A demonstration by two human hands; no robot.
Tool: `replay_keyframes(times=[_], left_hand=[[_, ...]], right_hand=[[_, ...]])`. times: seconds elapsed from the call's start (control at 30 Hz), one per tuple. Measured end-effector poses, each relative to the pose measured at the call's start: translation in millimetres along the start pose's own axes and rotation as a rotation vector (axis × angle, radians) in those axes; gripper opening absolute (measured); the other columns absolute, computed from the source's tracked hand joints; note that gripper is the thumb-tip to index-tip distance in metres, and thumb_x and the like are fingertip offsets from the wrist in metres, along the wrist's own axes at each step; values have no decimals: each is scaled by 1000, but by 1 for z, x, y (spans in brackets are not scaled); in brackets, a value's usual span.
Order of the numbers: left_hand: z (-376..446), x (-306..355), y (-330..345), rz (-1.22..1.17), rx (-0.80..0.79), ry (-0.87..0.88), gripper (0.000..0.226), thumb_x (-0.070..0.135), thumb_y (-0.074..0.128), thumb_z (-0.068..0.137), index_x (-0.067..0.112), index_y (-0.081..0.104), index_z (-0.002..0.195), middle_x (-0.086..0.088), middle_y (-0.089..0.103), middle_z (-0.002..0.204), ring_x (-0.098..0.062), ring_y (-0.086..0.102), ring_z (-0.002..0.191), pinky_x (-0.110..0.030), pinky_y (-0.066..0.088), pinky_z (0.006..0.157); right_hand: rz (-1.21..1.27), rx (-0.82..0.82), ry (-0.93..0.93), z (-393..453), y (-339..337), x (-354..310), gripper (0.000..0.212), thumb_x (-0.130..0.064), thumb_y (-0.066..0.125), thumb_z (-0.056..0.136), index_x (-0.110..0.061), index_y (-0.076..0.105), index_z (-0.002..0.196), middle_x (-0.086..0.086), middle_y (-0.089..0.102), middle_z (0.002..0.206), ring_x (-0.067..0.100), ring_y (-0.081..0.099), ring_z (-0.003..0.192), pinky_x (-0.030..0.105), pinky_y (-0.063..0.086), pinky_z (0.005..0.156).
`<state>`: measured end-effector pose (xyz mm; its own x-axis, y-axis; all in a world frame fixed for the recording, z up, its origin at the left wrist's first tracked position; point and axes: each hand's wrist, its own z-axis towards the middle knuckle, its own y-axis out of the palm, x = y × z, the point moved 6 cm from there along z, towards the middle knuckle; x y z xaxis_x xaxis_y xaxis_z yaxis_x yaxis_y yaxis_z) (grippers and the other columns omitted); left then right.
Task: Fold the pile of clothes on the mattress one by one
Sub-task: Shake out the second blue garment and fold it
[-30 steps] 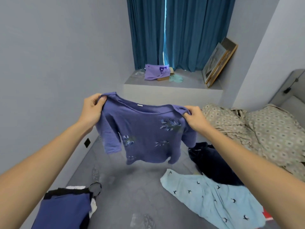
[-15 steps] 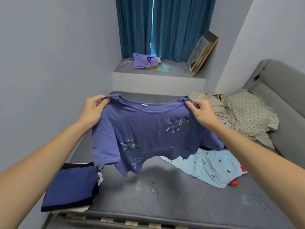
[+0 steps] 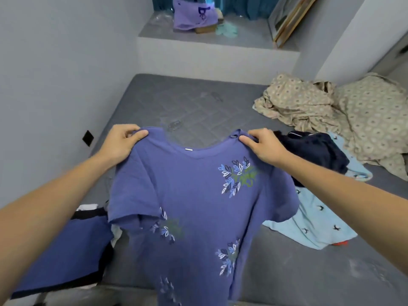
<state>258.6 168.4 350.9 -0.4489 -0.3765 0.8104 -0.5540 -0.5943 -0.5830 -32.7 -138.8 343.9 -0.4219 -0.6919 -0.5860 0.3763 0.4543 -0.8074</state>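
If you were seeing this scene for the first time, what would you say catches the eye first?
First, the blue-purple short-sleeved shirt with leaf prints, held up at centre by its shoulders: the left hand and right hand each have a grip on one. Behind it on the right of the grey quilted mattress lie a light blue bird-print garment and crumpled beige patterned bedding.

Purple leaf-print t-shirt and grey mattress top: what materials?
Purple leaf-print t-shirt: soft matte knit, probably cotton; it drapes limp from both hands, leaves look printed. Grey mattress top: matte quilted fabric, with stitched diamond lines showing.
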Motion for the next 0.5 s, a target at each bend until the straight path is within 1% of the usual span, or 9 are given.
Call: replay_keyframes(times=[0.1, 0.2, 0.23, 0.27, 0.33, 0.37, 0.43, 0.47, 0.5], left_hand=[[58, -86, 63, 73, -19, -10, 35, 28, 69, 101, 14, 65, 69, -1, 48, 61, -11, 37, 60, -24, 31, 55], [113, -176, 125, 136, -12, -16, 39, 30, 70, 100, 18, 60, 64, 1, 45, 56, -9, 34, 57, -20, 31, 53], [133, -204, 141, 165, -4, -11, 41, 30, 70, 100, 18, 57, 62, -1, 45, 56, -12, 35, 58, -23, 33, 54], [154, -229, 157, 205, 5, -1, 41, 32, 69, 100, 17, 57, 64, -6, 48, 58, -17, 38, 60, -29, 37, 58], [194, -273, 181, 296, 30, 31, 37, 35, 67, 101, 16, 58, 70, -15, 52, 64, -26, 45, 66, -36, 39, 63], [212, -291, 190, 343, 50, 37, 36, 37, 65, 101, 17, 58, 72, -16, 53, 67, -29, 50, 70, -38, 39, 65], [237, -327, 213, 460, 100, 3, 32, 41, 60, 102, 15, 63, 83, -18, 60, 81, -39, 58, 84, -43, 45, 72], [242, -340, 225, 537, 145, -23, 28, 40, 58, 103, 14, 65, 97, -21, 63, 97, -43, 58, 99, -48, 47, 80], [242, -351, 238, 618, 182, -41, 27, 40, 56, 102, 16, 63, 113, -23, 59, 115, -44, 53, 113, -52, 46, 88]], right_hand=[[-43, -71, 19, 51, 83, 66, 57, -40, 62, 102, -13, 33, 61, 3, 33, 54, 20, 30, 59, 42, 25, 58], [-106, -93, 67, 98, 166, 126, 59, -41, 61, 103, -14, 31, 60, 4, 34, 54, 28, 35, 62, 42, 26, 60], [-127, -90, 82, 115, 192, 144, 59, -41, 61, 103, -14, 30, 60, 4, 34, 54, 30, 35, 63, 42, 26, 60], [-146, -80, 98, 132, 215, 165, 59, -41, 61, 103, -15, 30, 60, 4, 35, 54, 32, 36, 64, 41, 25, 60], [-169, -41, 148, 166, 253, 204, 57, -41, 60, 103, -14, 34, 62, 6, 38, 57, 35, 40, 68, 41, 26, 61], [-192, -18, 173, 181, 268, 221, 54, -41, 59, 103, -13, 37, 64, 7, 42, 60, 36, 44, 71, 41, 28, 62], [-279, 11, 194, 203, 303, 253, 41, -38, 59, 103, -13, 48, 73, 14, 56, 77, 40, 54, 85, 41, 33, 67], [-338, 28, 189, 210, 320, 263, 29, -35, 59, 103, -12, 56, 85, 18, 62, 94, 41, 56, 97, 43, 38, 72], [-405, 52, 181, 211, 335, 270, 20, -32, 60, 101, -12, 61, 102, 19, 61, 111, 41, 54, 109, 46, 41, 81]])
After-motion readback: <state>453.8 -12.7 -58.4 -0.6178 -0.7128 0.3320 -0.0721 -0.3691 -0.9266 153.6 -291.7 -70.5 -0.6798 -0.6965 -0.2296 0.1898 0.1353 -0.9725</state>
